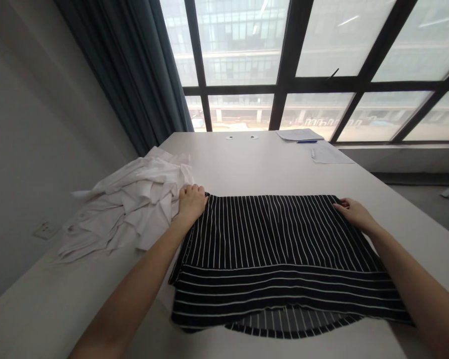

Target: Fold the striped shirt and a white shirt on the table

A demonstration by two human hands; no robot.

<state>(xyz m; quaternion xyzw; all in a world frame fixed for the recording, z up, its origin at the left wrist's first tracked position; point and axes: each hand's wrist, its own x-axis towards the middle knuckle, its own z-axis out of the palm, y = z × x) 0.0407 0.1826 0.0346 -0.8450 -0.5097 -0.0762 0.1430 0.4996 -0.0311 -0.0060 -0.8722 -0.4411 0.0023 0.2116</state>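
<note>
A black garment with thin white stripes (277,254) lies folded flat on the white table (254,164), its far edge running between my two hands. My left hand (190,200) is closed in a fist on the far left corner of that garment. My right hand (353,212) rests on the far right corner, fingers curled over the fabric's edge. Both forearms reach in from the near side of the table.
A heap of crumpled white clothing (130,204) sits left of the striped garment, touching my left hand. Papers (299,134) and a blue pen (307,141) lie at the far edge by the window. A dark curtain (134,70) hangs at the back left.
</note>
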